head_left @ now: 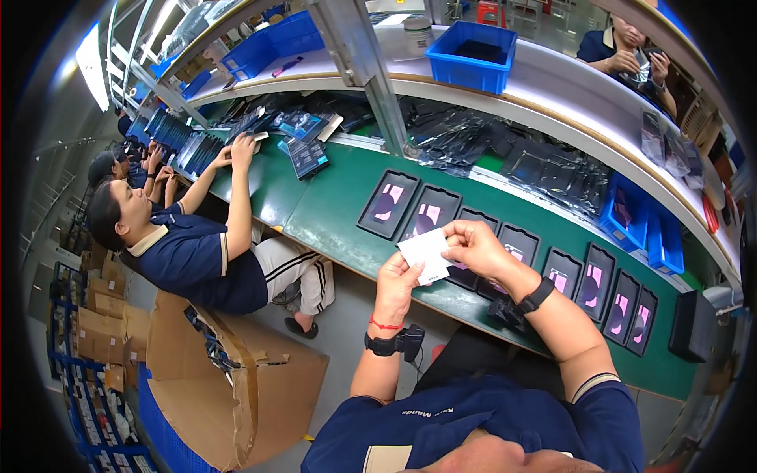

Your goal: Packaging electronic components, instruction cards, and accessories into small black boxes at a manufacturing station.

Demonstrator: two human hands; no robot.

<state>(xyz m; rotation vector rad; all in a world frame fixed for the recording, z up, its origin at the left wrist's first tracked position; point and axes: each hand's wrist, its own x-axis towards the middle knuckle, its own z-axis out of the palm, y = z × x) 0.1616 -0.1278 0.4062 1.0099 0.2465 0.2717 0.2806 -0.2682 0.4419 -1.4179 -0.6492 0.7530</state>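
Between my two hands is a small white paper sheet (424, 249) with a little dark print at its lower edge. My left hand (398, 282) pinches its lower left side with the thumb on top. At the upper right edge, the thumb and bent fingers of my right hand (478, 249) grip the same sheet. Beneath and around my hands, a row of shallow black trays lies on the green bench (331, 209). Pink and clear cut pieces sit in them, as in the tray at the left end (389, 204); my hands and forearms partly cover the middle ones.
A co-worker (185, 252) sits at my left, handling a small item. Dark packages (306, 158) lie beyond. Black plastic bags (560, 180) line the bench's back. A blue bin (471, 57) stands on the shelf. An open cardboard box (280, 406) is on the floor.
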